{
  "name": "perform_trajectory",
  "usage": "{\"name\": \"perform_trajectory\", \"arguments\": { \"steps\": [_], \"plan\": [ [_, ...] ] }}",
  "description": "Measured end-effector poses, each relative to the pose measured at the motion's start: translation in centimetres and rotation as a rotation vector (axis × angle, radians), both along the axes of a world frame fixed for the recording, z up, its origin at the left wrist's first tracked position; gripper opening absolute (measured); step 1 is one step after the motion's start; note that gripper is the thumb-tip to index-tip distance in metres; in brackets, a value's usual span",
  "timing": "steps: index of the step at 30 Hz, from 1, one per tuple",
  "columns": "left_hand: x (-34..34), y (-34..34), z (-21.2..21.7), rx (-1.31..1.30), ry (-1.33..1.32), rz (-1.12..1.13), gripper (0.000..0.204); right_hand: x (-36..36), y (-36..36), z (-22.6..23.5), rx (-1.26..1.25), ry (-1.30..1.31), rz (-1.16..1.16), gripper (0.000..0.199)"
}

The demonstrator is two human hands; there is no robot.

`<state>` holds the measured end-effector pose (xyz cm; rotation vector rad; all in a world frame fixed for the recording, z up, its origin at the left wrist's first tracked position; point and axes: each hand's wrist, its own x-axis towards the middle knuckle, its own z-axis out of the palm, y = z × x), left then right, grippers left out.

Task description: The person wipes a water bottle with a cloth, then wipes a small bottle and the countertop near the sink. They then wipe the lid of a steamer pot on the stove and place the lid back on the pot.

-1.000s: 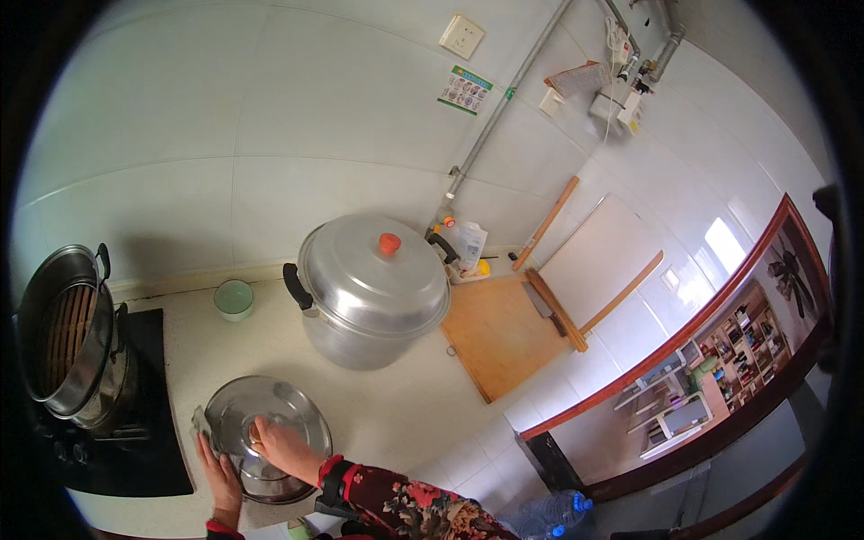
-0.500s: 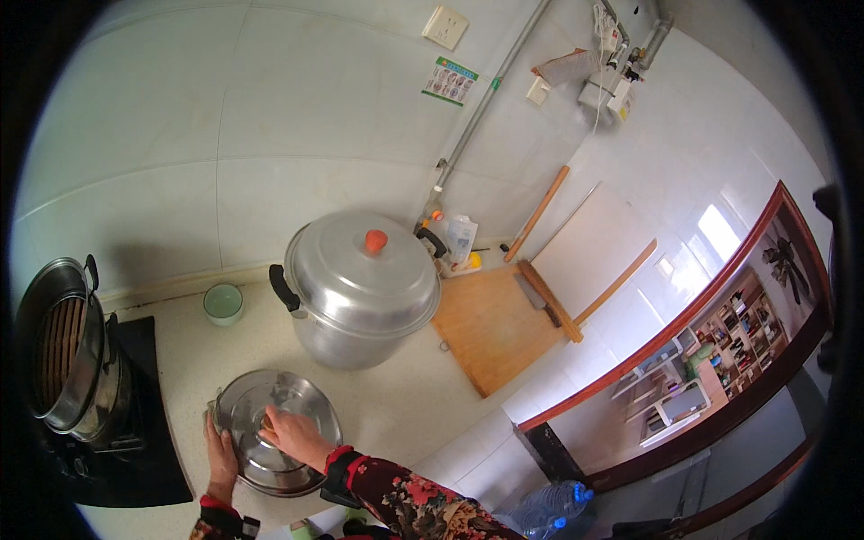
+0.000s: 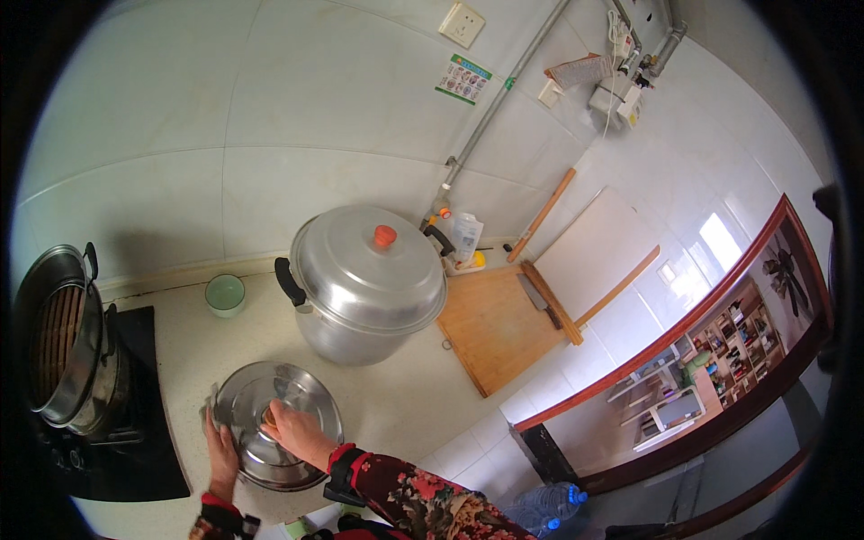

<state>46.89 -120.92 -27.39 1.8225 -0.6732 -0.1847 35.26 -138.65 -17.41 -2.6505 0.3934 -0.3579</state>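
A round, shiny metal pot lid is in front of me at the counter's near side. My right hand is closed on the small knob at its middle, the fingertips covering most of the knob. At the lid's left rim, my left hand presses what looks like a thin grey cloth against the edge. Only a strip of that cloth shows beyond the fingers. Just behind the lid stands a large aluminium steamer pot, covered by a domed lid with a red knob.
On the left, stacked metal pots with a slatted rack stand on a black gas hob. A pale green bowl sits near the wall. A knife lies on a wooden board at right. Water bottles stand below.
The lid has tilted slightly under my hands, its far rim shifting up in the picture. Both hands keep their places on it. The whole view has turned a little.
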Motion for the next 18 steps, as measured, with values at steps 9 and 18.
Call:
{"name": "perform_trajectory", "arguments": {
  "steps": [9,18],
  "plan": [
    [0.8,-2.9,4.7,0.303,-0.205,-0.011,0.057,0.3,-0.2,0.3,0.043,-0.065,-0.012,0.044],
    [-11.0,2.1,1.2,0.17,-0.074,0.029,0.073,0.1,0.5,1.9,0.038,0.013,-0.059,0.041]
  ]
}}
